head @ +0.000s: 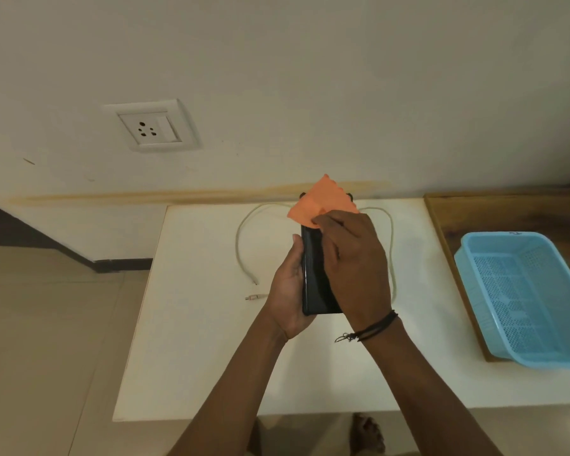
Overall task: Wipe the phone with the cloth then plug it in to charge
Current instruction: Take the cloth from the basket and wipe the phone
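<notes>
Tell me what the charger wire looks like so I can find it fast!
Start at the white table, left of the blue basket. A thin, pale cable loops on it behind the phone, with its ends lying beside the left hand. It is the only long, stringy thing there.

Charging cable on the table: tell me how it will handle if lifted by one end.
The cable likely goes floppy: it lies in loose curves on the table. Thin, so probably light. The rest would likely trail and drag behind.
</notes>
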